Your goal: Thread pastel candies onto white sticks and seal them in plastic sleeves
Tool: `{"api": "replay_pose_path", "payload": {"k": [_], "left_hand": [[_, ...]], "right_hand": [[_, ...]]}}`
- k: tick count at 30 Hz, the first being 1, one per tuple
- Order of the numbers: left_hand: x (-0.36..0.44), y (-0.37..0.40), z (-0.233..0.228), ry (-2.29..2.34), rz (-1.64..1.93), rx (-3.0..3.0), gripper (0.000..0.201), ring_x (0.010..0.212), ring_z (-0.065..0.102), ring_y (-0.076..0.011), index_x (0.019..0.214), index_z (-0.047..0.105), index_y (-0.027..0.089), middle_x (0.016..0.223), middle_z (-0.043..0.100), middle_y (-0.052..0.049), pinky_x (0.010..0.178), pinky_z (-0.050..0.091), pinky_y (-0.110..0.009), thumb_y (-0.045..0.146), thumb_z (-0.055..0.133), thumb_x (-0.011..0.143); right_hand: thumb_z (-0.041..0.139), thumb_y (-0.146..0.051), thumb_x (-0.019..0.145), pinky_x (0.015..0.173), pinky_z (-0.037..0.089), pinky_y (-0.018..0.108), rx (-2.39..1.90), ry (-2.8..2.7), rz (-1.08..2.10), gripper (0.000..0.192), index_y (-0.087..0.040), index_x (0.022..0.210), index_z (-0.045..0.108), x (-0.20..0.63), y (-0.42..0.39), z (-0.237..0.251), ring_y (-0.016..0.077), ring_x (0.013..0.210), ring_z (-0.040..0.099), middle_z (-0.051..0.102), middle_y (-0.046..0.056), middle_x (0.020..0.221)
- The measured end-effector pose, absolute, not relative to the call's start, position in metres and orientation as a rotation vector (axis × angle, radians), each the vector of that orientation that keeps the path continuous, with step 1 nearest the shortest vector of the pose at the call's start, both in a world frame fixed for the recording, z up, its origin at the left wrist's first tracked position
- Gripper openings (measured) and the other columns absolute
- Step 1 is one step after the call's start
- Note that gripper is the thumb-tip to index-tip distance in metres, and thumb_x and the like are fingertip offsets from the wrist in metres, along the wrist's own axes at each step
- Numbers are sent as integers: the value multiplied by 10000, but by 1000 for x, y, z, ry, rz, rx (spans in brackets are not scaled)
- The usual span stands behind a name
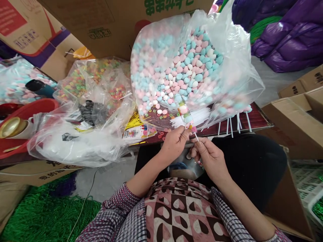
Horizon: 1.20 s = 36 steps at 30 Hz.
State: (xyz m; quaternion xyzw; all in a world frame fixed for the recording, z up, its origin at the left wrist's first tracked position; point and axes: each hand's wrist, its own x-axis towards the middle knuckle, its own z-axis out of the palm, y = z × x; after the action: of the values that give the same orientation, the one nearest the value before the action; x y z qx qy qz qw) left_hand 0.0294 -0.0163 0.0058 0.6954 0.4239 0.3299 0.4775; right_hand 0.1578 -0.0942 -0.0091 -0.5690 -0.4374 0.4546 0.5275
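Note:
My left hand (175, 143) pinches the lower end of a narrow clear bag (185, 114) that holds small colourful pieces and points away from me. A white stick (196, 136) comes out of the bag's gathered end, where something yellow and pink shows. My right hand (210, 156) is closed with thumb and fingers on that stick, just nearer to me than the left. Right behind them lies a large clear plastic bag (237, 53), full of pink, blue and white egg-shaped pieces (188, 67). A bunch of white sticks (202, 116) lies beside the narrow bag.
Small coloured rings (161, 135) and gold ties (133, 121) lie on the dark red table (259, 117). Leftward are a bag of coloured rings (88, 74), a crumpled clear bag (101, 148) and a red basin (47, 106). Cardboard boxes (295, 117) stand at right.

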Motion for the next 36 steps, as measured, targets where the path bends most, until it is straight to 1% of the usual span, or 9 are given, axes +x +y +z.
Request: {"api": "replay_pose_path", "payload": {"k": [3, 7, 9, 16, 22, 27, 30, 33, 36], "left_hand": [[28, -15, 7, 1046, 793, 1759, 362, 624, 466, -110, 679, 391, 205, 637, 504, 27, 632, 365, -248, 441, 409, 952], [30, -19, 10, 977, 801, 1808, 329, 619, 471, -116, 735, 462, 197, 654, 524, 11, 631, 368, -255, 425, 386, 960], [32, -22, 9, 959, 817, 1839, 321, 617, 466, -120, 758, 487, 194, 662, 529, 4, 629, 368, -260, 424, 386, 959], [27, -26, 0, 948, 791, 1608, 349, 638, 480, -122, 798, 541, 188, 660, 517, 18, 658, 390, -265, 497, 446, 931], [16, -19, 1, 768, 905, 1118, 369, 874, 571, -144, 942, 629, 183, 893, 639, -32, 778, 430, -259, 540, 559, 881], [25, -16, 5, 628, 921, 914, 359, 958, 622, -163, 1074, 648, 199, 975, 709, -40, 931, 424, -308, 402, 727, 790], [30, -18, 8, 622, 948, 914, 384, 945, 647, -172, 1059, 656, 194, 940, 735, -39, 964, 420, -332, 377, 773, 742], [32, -20, 8, 644, 932, 898, 399, 888, 663, -174, 1023, 677, 185, 868, 739, -42, 947, 436, -339, 444, 762, 732], [30, -19, 7, 686, 897, 925, 384, 828, 670, -171, 997, 682, 185, 847, 734, -43, 888, 468, -335, 484, 718, 759]], "right_hand": [[486, -411, 968, 501, 448, 236, -1438, -1186, 936, 305, -182, 1116, 624, 162, -94, -10, 96, 490, 526, 598, -31, 623], [467, -399, 977, 529, 487, 260, -1471, -1243, 847, 476, -177, 1398, 486, 168, -93, -6, 111, 498, 545, 605, -36, 639], [461, -400, 978, 519, 493, 264, -1445, -1275, 867, 509, -180, 1438, 465, 170, -91, -5, 113, 485, 542, 600, -39, 622], [459, -357, 980, 478, 470, 248, -1381, -1323, 831, 430, -170, 1346, 584, 163, -88, -12, 92, 449, 508, 587, -36, 595], [486, -350, 969, 475, 459, 241, -1345, -1189, 876, 397, -213, 1328, 587, 155, -95, -14, 86, 466, 506, 586, -43, 622], [512, -375, 957, 460, 429, 230, -1234, -1033, 1092, 381, -238, 1303, 589, 147, -99, -17, 86, 469, 500, 582, -57, 600], [536, -395, 946, 469, 423, 228, -1174, -934, 1170, 378, -246, 1289, 597, 143, -99, -21, 85, 473, 494, 575, -62, 587], [556, -423, 930, 467, 429, 230, -1154, -895, 1190, 384, -244, 1266, 611, 141, -99, -24, 89, 469, 494, 575, -62, 572], [590, -445, 901, 497, 473, 250, -1234, -991, 1232, 355, -216, 1156, 680, 149, -96, -22, 101, 495, 531, 615, -32, 608]]}}
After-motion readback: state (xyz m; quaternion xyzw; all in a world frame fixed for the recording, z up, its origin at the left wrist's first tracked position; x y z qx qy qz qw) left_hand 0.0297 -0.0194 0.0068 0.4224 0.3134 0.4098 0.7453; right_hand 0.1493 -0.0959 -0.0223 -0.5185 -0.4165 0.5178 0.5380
